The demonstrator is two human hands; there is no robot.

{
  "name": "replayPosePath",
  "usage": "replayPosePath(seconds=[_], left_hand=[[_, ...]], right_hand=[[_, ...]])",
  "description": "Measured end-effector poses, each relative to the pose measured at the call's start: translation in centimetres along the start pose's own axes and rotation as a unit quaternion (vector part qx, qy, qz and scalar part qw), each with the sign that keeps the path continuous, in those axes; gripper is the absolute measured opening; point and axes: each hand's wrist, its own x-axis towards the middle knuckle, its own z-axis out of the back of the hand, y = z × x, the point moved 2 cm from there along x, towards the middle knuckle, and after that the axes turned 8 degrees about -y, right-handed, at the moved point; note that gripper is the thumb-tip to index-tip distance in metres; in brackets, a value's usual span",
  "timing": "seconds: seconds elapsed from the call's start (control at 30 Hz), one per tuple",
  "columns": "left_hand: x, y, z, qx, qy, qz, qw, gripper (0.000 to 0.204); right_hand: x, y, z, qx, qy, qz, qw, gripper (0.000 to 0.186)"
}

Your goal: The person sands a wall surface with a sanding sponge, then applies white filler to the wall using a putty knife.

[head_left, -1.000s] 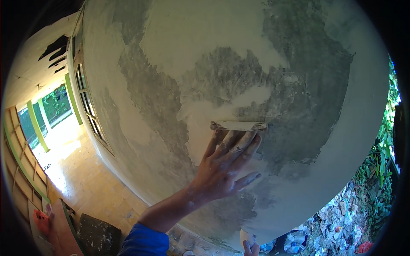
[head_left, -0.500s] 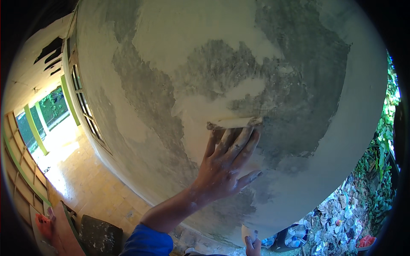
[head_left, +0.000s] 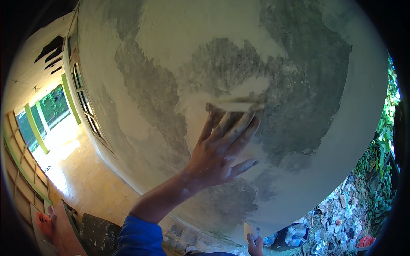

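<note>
A wall (head_left: 158,38) with cream-white filler smeared over grey patches fills the middle. Flat against it, my left hand (head_left: 220,155) holds a wide, thin putty scraper (head_left: 235,106), its fingers spread along the lower side and the thumb out to the right. The blade is coated with pale filler and lies about level, slightly smeared by motion. Low in the picture, my right hand (head_left: 255,245) is closed on a second, smaller flat scraper (head_left: 251,231) with pale filler on it. Its handle is hidden in the fingers.
To the left run a tiled floor (head_left: 106,170), a barred window (head_left: 83,98) and green posts (head_left: 36,128). A dark spattered seat or box (head_left: 100,234) stands lower left. At lower right lie a dark container (head_left: 282,239), heaped litter (head_left: 333,217) and green plants (head_left: 376,166).
My left hand has slid the wide scraper a little way up the wall. The right hand with its small scraper has shifted only slightly.
</note>
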Motion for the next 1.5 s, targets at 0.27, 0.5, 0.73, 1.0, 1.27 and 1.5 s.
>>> replayPosePath(seconds=[0.27,0.5,0.73,1.0,1.27,1.5], left_hand=[[6.5,3.6,3.2,0.035,-0.026,-0.072,0.996,0.074],[-0.3,3.1,1.3,0.019,0.028,-0.053,0.998,0.074],[5.6,3.0,2.1,0.023,-0.057,-0.084,0.995,0.077],[-2.2,2.3,1.0,0.002,0.001,-0.032,0.999,0.078],[3.5,3.3,2.0,0.009,-0.05,-0.053,0.997,0.075],[-1.7,2.5,1.0,-0.022,-0.008,-0.024,0.999,0.073]], right_hand=[[-0.2,-0.3,-0.5,0.008,0.02,-0.035,0.999,0.05],[-0.8,-2.6,0.7,-0.055,0.002,0.031,0.998,0.043],[-0.7,-1.6,-0.1,-0.008,0.044,0.025,0.999,0.035],[-0.1,0.9,-0.1,0.048,0.065,-0.081,0.993,0.024],[-1.4,-1.6,-1.5,0.036,-0.04,0.045,0.998,0.038],[-1.6,-1.9,-1.6,0.074,0.036,-0.099,0.992,0.022]])
